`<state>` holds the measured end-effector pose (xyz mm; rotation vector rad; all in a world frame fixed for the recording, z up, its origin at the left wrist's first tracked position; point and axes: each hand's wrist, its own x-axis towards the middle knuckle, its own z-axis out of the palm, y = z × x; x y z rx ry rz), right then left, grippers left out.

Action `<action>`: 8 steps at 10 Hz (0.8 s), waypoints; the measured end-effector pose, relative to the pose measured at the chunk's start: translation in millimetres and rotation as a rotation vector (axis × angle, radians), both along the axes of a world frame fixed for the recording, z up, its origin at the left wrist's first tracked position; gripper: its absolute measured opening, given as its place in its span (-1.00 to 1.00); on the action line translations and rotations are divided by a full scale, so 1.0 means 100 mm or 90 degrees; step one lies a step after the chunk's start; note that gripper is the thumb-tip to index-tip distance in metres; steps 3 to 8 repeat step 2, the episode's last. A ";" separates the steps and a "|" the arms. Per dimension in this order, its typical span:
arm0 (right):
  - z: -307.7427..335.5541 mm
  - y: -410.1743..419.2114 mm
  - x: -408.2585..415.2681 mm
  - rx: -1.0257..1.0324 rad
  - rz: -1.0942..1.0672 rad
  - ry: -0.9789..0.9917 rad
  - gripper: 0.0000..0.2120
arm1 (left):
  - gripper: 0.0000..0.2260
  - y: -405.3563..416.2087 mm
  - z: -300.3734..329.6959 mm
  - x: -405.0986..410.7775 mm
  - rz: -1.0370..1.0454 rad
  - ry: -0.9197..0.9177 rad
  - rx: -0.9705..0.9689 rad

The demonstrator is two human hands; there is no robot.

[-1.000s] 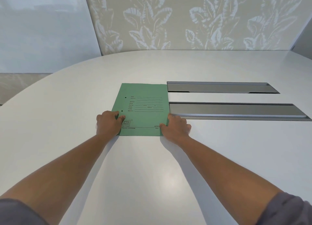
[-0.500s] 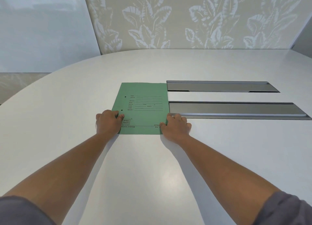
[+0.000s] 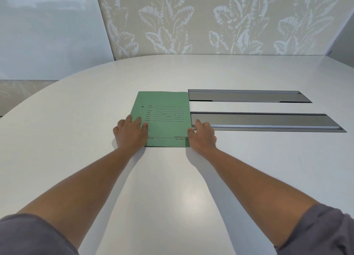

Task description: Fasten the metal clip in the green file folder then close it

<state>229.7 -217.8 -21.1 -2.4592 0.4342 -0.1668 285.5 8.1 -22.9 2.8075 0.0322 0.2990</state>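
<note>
**Both hands on the closed folder**

We are seeing the green file folder [image 3: 164, 118] lying closed and flat on the white surface [image 3: 76, 120], beside two metal panels [image 3: 264, 120]. We are resting the left hand [image 3: 131, 134] flat on its left edge, while the right hand [image 3: 203, 136] is touching its right edge, fingers loosely spread, gripping nothing.

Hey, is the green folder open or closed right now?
Closed. The green folder lies flat on the table, printed front cover up, nothing inside showing. The left hand rests on it; the right hand is at its edge.
</note>
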 end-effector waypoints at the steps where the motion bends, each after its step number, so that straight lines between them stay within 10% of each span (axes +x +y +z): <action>1: 0.15 -0.03 -0.11 -0.041 0.020 -0.057 -0.56 | -0.53 -0.14 0.11 -0.13 -0.064 -0.045 -0.012; 8: 0.42 -0.05 -0.22 -0.117 0.050 -0.134 -0.47 | -0.49 -0.28 0.34 -0.26 -0.138 -0.095 0.006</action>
